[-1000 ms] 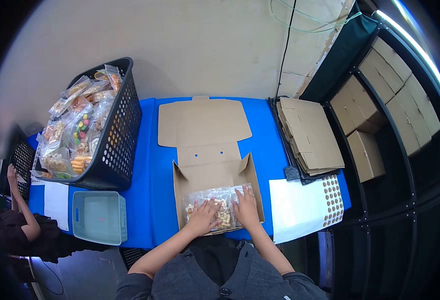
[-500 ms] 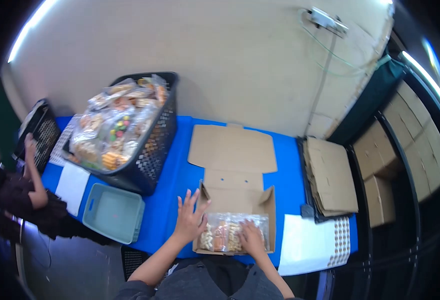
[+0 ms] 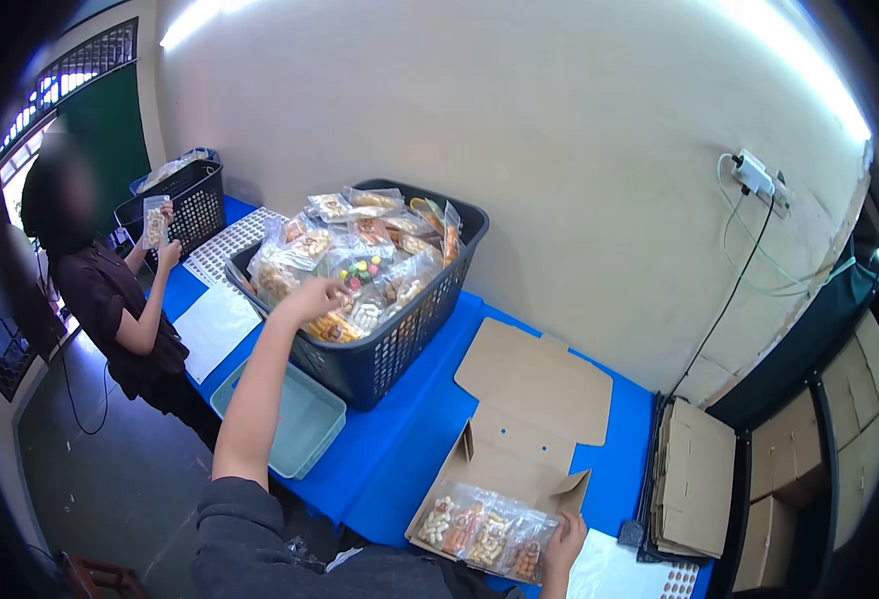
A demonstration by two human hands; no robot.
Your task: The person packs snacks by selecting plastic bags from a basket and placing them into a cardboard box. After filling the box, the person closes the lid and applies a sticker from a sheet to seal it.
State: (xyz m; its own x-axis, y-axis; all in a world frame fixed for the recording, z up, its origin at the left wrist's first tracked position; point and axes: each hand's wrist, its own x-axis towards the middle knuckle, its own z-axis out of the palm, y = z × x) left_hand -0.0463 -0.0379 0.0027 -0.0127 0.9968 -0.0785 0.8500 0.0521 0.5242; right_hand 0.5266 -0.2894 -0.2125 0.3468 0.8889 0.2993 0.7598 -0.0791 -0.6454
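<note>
My left hand (image 3: 318,299) reaches over the dark basket (image 3: 400,349), its fingers slightly bent and apart above the clear snack bags (image 3: 365,235). Close to its fingertips lies a bag with red, green and yellow pieces (image 3: 360,271). At the lower right, my right hand (image 3: 563,547) grips the right side wall of an open cardboard box (image 3: 519,461). Inside the box, several clear packets of snacks (image 3: 487,539) lie side by side along the near side. The box's lid (image 3: 534,379) is folded back flat on the blue table.
A grey-green tray (image 3: 315,424) stands before the basket. Flattened cardboard (image 3: 694,479) is stacked at right, beside a white sheet (image 3: 599,569) and shelved boxes (image 3: 784,449). At left, another person (image 3: 110,299) holds a packet (image 3: 155,222) near a second basket (image 3: 200,210).
My left hand has moved from the box up to the basket of bags. My right hand has shifted from the packets to the box's right wall. The view has turned left.
</note>
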